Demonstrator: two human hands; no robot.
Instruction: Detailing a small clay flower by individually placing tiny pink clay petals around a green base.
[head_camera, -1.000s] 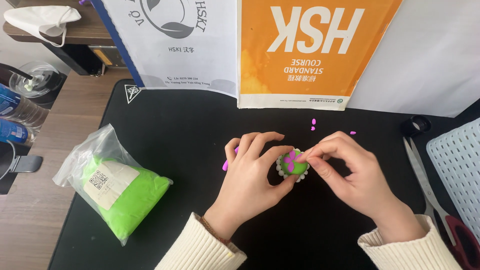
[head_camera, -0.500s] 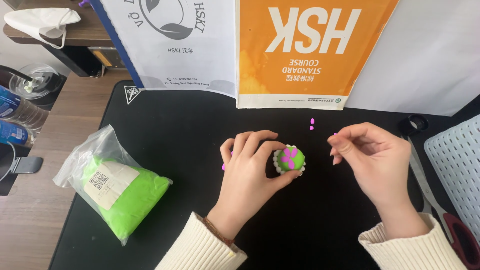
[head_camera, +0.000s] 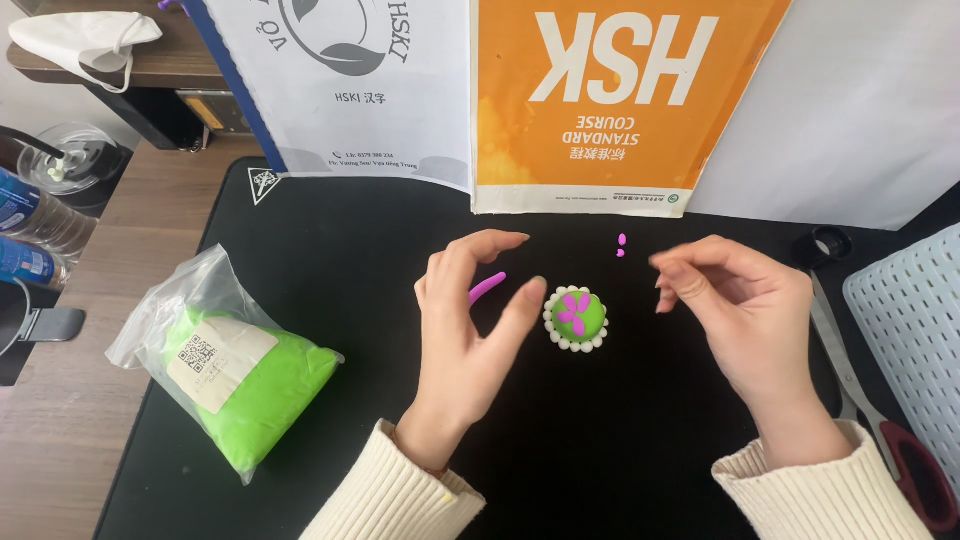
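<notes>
- Cream sleeves are framing the near edge; both hands are hovering over the black mat.
- Left hand is standing open, fingers curved, gripping nothing; its thumb tip is just touching the left rim of the clay disc.
- Disc is lying flat on the mat between the hands, nearer the left one; round, so no long axis; green top, pink petals, white bead rim.
- Right hand, right of the disc, is loosely curled, fingertips close together; whether they are pinching anything, cannot tell.
- Pink strip is lying left of the disc, behind the left thumb.
- Pink bits are sitting beyond the disc.
- Green clay bag is lying far left of the disc; scissors far right.
</notes>
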